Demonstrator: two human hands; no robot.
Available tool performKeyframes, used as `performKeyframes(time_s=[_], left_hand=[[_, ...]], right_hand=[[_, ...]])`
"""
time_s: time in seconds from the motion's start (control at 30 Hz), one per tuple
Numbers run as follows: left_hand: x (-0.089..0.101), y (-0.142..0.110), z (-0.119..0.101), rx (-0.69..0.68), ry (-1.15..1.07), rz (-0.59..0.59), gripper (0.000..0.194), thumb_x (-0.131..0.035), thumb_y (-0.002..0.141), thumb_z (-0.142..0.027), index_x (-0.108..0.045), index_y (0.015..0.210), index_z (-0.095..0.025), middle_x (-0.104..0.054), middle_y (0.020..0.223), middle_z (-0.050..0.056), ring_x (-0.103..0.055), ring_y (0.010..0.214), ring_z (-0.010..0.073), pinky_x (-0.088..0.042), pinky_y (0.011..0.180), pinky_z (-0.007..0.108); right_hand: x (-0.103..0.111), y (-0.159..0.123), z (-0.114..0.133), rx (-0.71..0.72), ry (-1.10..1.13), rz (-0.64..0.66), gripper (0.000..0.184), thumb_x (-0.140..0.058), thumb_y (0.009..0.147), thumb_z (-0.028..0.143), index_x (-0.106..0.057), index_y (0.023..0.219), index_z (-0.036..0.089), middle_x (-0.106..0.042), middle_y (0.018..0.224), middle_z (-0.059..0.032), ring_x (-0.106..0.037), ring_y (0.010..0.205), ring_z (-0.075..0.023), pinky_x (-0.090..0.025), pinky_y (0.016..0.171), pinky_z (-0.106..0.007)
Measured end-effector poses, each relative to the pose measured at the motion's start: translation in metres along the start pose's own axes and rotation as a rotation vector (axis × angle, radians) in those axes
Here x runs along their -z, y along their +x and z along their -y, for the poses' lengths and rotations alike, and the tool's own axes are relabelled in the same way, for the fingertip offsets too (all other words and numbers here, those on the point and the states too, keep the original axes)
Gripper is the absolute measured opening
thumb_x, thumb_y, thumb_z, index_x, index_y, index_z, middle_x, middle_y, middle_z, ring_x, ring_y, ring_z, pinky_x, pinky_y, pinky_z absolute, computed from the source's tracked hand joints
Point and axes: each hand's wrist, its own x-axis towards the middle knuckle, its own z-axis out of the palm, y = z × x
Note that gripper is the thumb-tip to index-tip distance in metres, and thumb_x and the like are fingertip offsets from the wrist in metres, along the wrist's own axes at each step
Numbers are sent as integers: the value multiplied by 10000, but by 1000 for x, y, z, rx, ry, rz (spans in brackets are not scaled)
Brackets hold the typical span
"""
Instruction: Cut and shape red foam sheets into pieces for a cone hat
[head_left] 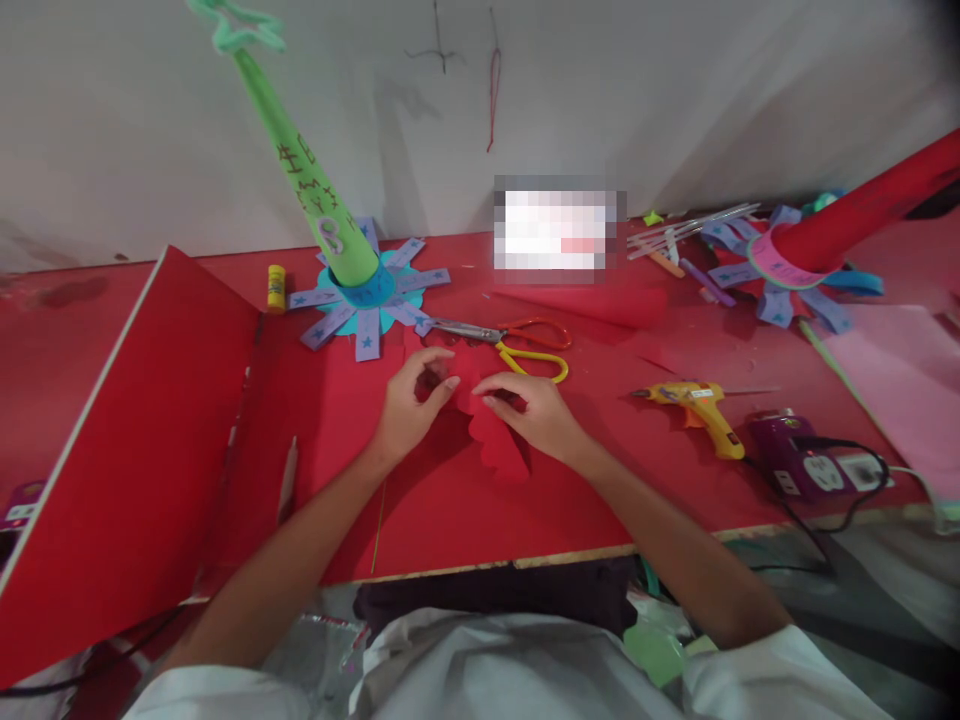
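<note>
Since the scalloped red paper cutout (501, 448) looks thin, it probably handles light, floppy and easily creased, best held by its edges. It lies between the hands on the bench (465, 545). The right hand (531, 408) seems to pinch it, fingers nearly together; the left hand (412, 402) curls loosely, its hold unclear. Red-on-red blurs the outline.

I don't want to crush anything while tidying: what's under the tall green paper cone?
A blue paper ring circles its foot; below, a turquoise paper disc shows between star-marked purple strips spreading outward. Anything directly beneath the green cone is covered, so I can't tell.
</note>
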Motion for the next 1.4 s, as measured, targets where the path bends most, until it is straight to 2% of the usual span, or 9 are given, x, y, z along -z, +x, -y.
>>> performKeyframes(time_s=[0.1, 0.2, 0.37, 0.5, 0.73, 0.83, 1.0, 1.2, 1.4], left_hand=[[2, 0, -3, -39, 68, -4, 280, -595, 1082, -385, -663, 1307, -234, -718, 1067, 62, -695, 912, 170, -600, 829, 304], [5, 0, -5, -144, 233, -22, 331, -473, 1093, -216, -672, 1356, -245, -699, 1264, 108, -706, 1108, 209, -620, 989, 391], [3, -3, -2, -301, 390, 44, 482, -485, 1017, -62, -684, 1404, -269, -640, 1458, 118, -620, 1391, 247, -563, 1180, 474], [1, -5, -2, -329, 399, 70, 377, -564, 1051, -137, -696, 1375, -276, -653, 1461, 115, -651, 1362, 246, -574, 1175, 471], [2, -5, -6, -354, 385, -15, 176, -637, 1018, -132, -720, 1136, -234, -726, 1353, 103, -698, 1283, 236, -597, 1127, 437], [3, -4, -6, -321, 357, -3, 236, -625, 988, -87, -735, 1130, -239, -735, 1342, 95, -701, 1281, 233, -598, 1125, 440], [4, -3, -3, -283, 334, 62, 438, -557, 979, -44, -753, 1299, -270, -727, 1430, 85, -664, 1367, 242, -557, 1180, 483], [4, -2, 4, -268, 285, 88, 265, -599, 1054, -185, -818, 1172, -276, -812, 1207, 85, -734, 1178, 240, -608, 1044, 446], [2, -4, 7, -217, 264, 102, 287, -572, 1039, -162, -829, 1136, -246, -829, 1135, 90, -764, 1086, 218, -623, 967, 384]], right_hand=[[-1, 1, -1, -61, 74, -9, 170, -648, 989, 275, -807, 1036, 235, -851, 1068, -66, -787, 976, -233, -599, 827, -332], [-1, 2, -3, -112, 175, -39, 141, -697, 954, 306, -804, 1017, 238, -840, 1031, -62, -777, 948, -228, -599, 812, -334], [-2, 4, -7, -155, 335, -59, 146, -763, 908, 326, -801, 1011, 231, -827, 1012, -63, -766, 939, -219, -595, 843, -342], [-4, 4, -8, -167, 388, -49, 142, -791, 893, 329, -795, 995, 231, -822, 1017, -61, -761, 933, -213, -587, 858, -341], [-7, 3, -5, -220, 437, 13, 162, -786, 895, 353, -799, 1003, 232, -820, 999, -57, -757, 939, -218, -590, 823, -335], [-6, 3, -3, -264, 447, 35, 159, -749, 927, 359, -809, 1017, 241, -808, 972, -49, -722, 859, -202, -573, 744, -316], [-2, 3, 1, -280, 514, 49, 152, -745, 927, 345, -819, 1011, 242, -807, 991, -43, -693, 821, -179, -557, 739, -300], [-3, 2, -1, -325, 632, 71, 148, -762, 910, 318, -819, 1026, 245, -803, 987, -36, -705, 814, -169, -564, 735, -283], [-5, 3, -4, -320, 683, 68, 200, -776, 848, 241, -815, 1044, 247, -825, 1085, -46, -756, 945, -182, -582, 812, -285]])
